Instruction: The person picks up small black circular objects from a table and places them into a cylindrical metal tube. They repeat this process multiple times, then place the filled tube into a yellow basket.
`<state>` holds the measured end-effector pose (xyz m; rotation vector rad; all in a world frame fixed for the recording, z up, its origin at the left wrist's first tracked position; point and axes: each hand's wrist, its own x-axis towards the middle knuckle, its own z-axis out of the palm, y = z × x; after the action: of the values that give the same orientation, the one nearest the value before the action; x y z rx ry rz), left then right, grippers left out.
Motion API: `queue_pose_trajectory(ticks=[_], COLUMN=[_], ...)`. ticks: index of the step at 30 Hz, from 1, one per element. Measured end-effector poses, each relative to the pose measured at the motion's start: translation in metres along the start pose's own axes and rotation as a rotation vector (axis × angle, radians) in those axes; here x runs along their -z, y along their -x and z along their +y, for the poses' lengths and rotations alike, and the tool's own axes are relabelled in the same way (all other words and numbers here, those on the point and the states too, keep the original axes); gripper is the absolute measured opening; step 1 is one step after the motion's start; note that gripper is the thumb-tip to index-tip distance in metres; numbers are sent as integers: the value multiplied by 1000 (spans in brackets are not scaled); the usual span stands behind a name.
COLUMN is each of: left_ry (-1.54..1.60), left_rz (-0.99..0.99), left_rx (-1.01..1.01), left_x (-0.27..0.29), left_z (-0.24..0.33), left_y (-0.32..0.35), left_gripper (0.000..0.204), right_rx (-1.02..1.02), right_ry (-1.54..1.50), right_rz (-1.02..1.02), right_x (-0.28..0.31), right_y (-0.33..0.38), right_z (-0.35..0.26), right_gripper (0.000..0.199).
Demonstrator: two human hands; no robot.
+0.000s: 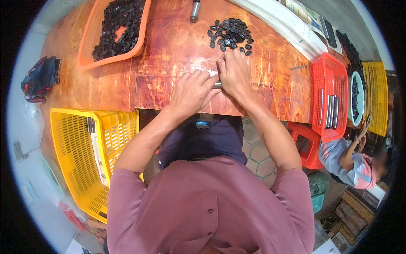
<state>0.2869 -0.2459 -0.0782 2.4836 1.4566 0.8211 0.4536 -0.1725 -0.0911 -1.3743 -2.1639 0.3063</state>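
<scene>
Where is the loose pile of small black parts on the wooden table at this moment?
In the head view, the pile of small black parts lies on the wooden table, just beyond the right hand, right of the orange tray.

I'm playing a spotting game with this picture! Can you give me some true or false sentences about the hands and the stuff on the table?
1. Both hands meet at a small metal tube on the wooden table. True.
2. The loose black pieces lie in a blue bowl. False: they lie bare on the table.
3. The orange basket holds black pieces. True.
4. The left hand is inside the yellow basket. False: it is on the table.
5. The right hand holds scissors. False: none show.
</scene>
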Motion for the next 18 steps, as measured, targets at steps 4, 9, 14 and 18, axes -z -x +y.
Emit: queue_pose_trajectory(ticks=[4,9,14,18], left_ry=[-7,-23,23,37], left_rz=[2,-9,38,6], left_rx=[-6,6,17,-1], left_x=[3,5,-2,-4], left_z=[3,8,5,3], left_y=[-5,-7,-1,2], left_gripper=[31,29,30,33], right_rx=[1,-17,43,38], right_ry=[-13,-25,17,41], right_rz=[13,61,98,99], right_x=[1,-2,4,6], right_y=[-4,2,7,10], right_z=[5,4,-4,-7], right_gripper=[21,21,22,23])
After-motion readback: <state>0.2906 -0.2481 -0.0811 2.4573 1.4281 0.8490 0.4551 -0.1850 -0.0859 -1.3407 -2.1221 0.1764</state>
